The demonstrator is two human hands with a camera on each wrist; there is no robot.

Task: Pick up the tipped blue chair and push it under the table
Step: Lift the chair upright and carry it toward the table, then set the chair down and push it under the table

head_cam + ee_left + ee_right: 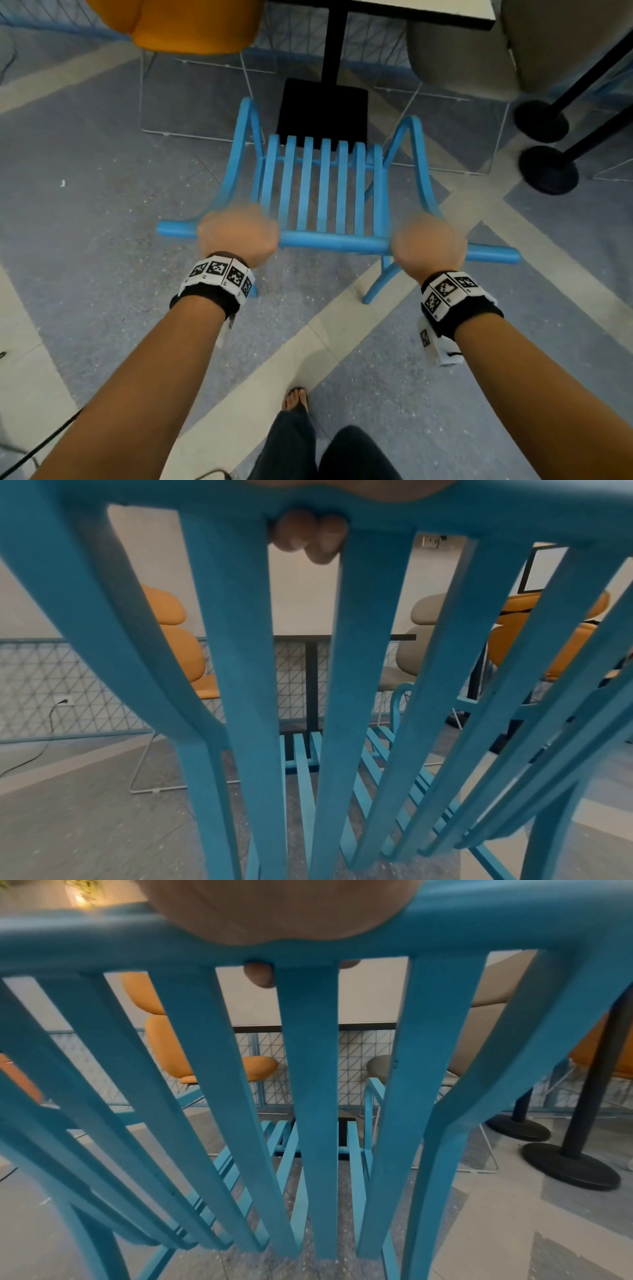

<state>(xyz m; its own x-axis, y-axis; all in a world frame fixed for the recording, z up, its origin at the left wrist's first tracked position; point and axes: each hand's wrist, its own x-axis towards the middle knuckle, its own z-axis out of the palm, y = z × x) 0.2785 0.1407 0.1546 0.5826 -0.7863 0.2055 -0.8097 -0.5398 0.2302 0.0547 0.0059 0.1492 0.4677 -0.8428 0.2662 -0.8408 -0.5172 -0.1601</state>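
The blue slatted chair (pixel 322 192) stands upright on the floor, its seat facing the table (pixel 424 10). My left hand (pixel 238 234) grips the top rail of its backrest near the left end. My right hand (pixel 428 245) grips the same rail near the right end. In the left wrist view, fingertips (pixel 308 538) curl under the blue rail (pixel 445 509) between two slats. The right wrist view shows a fingertip (pixel 260 974) hooked under the rail (pixel 103 945) too. The table's black post and square base (pixel 322 109) sit just beyond the seat's front edge.
An orange chair (pixel 195 27) stands at the far left of the table and a beige chair (pixel 479 58) at the far right, both on thin wire legs. Two black round stand bases (pixel 548 168) lie at the right. My foot (pixel 296 399) is behind the chair.
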